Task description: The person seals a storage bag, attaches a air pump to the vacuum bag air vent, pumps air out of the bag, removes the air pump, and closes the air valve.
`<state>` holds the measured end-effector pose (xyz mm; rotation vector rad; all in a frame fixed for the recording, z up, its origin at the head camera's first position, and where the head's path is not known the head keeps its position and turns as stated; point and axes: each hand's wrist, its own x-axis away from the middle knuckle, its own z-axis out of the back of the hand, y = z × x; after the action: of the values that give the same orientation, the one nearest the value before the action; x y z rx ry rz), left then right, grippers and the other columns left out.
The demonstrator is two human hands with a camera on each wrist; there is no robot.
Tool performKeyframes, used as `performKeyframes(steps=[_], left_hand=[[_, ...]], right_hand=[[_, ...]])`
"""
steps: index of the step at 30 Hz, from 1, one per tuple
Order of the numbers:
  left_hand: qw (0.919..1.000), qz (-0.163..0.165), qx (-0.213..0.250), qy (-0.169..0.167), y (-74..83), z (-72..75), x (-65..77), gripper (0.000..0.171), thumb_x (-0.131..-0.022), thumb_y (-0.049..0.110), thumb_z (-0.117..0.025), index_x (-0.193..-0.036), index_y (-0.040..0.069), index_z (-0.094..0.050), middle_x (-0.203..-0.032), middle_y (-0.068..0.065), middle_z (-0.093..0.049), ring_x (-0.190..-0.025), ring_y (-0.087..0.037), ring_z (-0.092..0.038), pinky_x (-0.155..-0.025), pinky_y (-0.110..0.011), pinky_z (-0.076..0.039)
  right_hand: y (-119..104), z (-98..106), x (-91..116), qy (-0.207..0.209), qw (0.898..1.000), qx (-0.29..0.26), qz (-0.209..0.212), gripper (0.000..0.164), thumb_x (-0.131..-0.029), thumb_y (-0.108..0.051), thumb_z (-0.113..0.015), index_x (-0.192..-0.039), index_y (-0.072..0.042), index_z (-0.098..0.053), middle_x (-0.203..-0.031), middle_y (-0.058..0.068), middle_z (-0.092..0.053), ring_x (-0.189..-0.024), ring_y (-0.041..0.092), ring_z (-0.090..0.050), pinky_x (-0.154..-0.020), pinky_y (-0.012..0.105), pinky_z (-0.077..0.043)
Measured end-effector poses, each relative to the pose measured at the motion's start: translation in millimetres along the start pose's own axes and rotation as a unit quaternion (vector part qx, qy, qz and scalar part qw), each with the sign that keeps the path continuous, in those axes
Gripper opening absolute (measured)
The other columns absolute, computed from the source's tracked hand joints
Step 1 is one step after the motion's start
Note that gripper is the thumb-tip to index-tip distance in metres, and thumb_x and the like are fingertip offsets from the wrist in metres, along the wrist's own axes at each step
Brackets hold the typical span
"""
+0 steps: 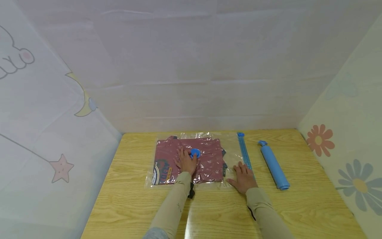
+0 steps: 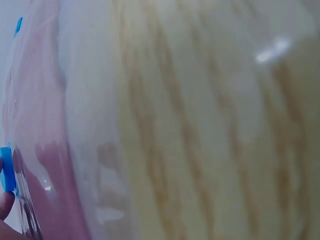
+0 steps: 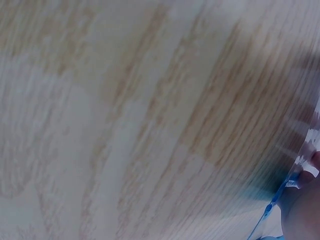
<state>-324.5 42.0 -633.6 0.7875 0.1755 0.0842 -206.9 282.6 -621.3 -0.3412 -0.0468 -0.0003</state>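
Observation:
A clear plastic storage bag (image 1: 232, 146) lies flat on the table with a folded dark red garment (image 1: 209, 169) inside, printed at its lower left. My left hand (image 1: 187, 163) rests on the bag with fingers spread, its thumb against the round blue valve cap (image 1: 196, 152). That blue cap (image 2: 7, 170) also shows at the left edge of the left wrist view, beside a fingertip. My right hand (image 1: 245, 177) lies with spread fingers over the bag's right end, at the blue zip strip (image 1: 244, 151). In the right wrist view the blue strip (image 3: 270, 206) runs beside the hand.
A blue hand pump (image 1: 274, 167) lies on the wooden table (image 1: 125, 205) to the right of the bag. A blue zip slider (image 1: 240, 134) sits at the strip's far end. Pale printed walls (image 1: 191, 83) close in the back and both sides.

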Motion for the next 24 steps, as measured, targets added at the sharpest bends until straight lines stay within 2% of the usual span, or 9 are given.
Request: performKeyframes(steps=[7, 11, 17, 24], left_hand=[[0.9997, -0.019, -0.008, 0.017, -0.3, -2.2, -0.1, 0.023, -0.088, 0.025, -0.052, -0.109, 0.018, -0.059, -0.145, -0.012, -0.027, -0.137, -0.037, -0.012, -0.1, -0.067, 0.0], [0.9993, -0.022, -0.01, 0.028, -0.3, -4.1, -0.8, 0.022, -0.089, 0.021, -0.051, -0.108, 0.021, -0.06, -0.145, -0.012, -0.029, -0.136, -0.037, -0.014, -0.1, -0.067, -0.001], [0.9996, -0.011, -0.02, 0.019, -0.1, -4.6, -1.4, 0.024, -0.09, 0.023, -0.048, -0.111, 0.025, -0.059, -0.146, -0.01, -0.028, -0.137, -0.034, -0.012, -0.101, -0.066, 0.0], [0.9998, 0.013, 0.001, 0.014, 2.1, -2.9, -1.7, 0.025, -0.093, 0.023, -0.042, -0.113, 0.01, -0.052, -0.146, -0.01, -0.027, -0.138, -0.03, -0.011, -0.103, -0.063, 0.002]], right_hand=[[1.1, -1.4, 0.0, 0.005, 1.0, -0.003, -0.001, 0.07, -0.08, -0.052, -0.057, -0.129, -0.005, -0.038, -0.143, 0.025, -0.02, -0.128, 0.048, -0.017, -0.102, 0.061, -0.017], [1.5, -2.2, -0.4, 0.004, 1.0, -0.001, -0.004, 0.071, -0.08, -0.052, -0.056, -0.129, -0.005, -0.038, -0.143, 0.025, -0.02, -0.128, 0.048, -0.017, -0.101, 0.062, -0.018], [0.7, -1.8, -0.4, 0.006, 1.0, -0.001, -0.003, 0.07, -0.08, -0.051, -0.057, -0.129, -0.005, -0.038, -0.143, 0.025, -0.02, -0.128, 0.048, -0.017, -0.102, 0.062, -0.018], [-0.3, -1.4, 0.0, 0.006, 1.0, 0.001, -0.005, 0.071, -0.08, -0.051, -0.057, -0.129, -0.004, -0.038, -0.143, 0.025, -0.021, -0.128, 0.048, -0.018, -0.102, 0.062, -0.018]])
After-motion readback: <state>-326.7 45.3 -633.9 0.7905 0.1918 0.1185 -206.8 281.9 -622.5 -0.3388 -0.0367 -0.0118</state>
